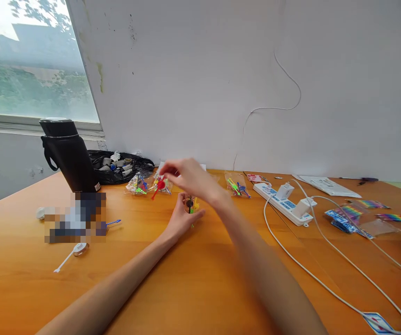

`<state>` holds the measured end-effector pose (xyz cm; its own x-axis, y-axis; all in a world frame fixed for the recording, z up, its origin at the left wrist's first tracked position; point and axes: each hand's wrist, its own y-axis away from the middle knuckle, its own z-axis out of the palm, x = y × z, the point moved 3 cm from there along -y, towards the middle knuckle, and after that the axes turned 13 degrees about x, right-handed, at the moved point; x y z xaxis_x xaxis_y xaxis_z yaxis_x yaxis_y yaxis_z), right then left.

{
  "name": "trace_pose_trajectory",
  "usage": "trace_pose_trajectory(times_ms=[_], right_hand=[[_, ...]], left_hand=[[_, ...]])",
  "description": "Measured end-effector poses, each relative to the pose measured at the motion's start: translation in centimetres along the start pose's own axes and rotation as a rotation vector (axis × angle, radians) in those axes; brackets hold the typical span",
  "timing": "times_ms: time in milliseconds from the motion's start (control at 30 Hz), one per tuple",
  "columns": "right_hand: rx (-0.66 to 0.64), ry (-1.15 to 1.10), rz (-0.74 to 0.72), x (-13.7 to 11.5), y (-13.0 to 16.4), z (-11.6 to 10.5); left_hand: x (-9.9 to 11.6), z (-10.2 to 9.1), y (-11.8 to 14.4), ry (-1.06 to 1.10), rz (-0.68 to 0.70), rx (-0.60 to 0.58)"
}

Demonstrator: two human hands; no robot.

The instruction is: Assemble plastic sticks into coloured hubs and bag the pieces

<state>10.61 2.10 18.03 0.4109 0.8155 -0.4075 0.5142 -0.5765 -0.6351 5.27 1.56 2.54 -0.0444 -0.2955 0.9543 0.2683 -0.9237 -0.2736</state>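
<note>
The left hand (182, 216) pinched a small toy (191, 204) on the table (193, 279) while the right hand (189, 177) reached, fingers loosely open and empty, toward unopened bags (147, 184) beyond.

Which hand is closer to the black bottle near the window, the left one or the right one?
Left. The left hand holds a small colourful piece to the right of the black bottle. The right hand reaches in from farther right, above the small bags.
</note>
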Motion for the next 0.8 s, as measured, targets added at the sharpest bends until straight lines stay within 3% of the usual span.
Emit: trace_pose_trajectory(times_ms=[200,333,433,667,733,800], right_hand=[[0.259,0.201,0.123,1.3,0.8,-8.7],[0.298,0.259,0.141,2.1,2.1,-11.9],[0.195,0.249,0.19,2.5,2.7,-12.0],[-0.237,0.188,0.303,3.4,2.8,-9.0],[-0.226,0.207,0.312,3.6,2.9,-8.9],[-0.136,0.237,0.304,3.5,2.8,-9.1]], left_hand=[[0.1,0.2,0.3,-0.005,-0.035,0.003],[0.1,0.1,0.4,-0.031,-0.02,0.011],[0.2,0.0,0.4,-0.024,-0.021,0.009],[0.2,0.2,0.3,-0.069,0.006,-0.005],[0.2,0.2,0.3,-0.073,0.023,-0.002],[0.2,0.2,0.3,-0.064,0.018,-0.013]])
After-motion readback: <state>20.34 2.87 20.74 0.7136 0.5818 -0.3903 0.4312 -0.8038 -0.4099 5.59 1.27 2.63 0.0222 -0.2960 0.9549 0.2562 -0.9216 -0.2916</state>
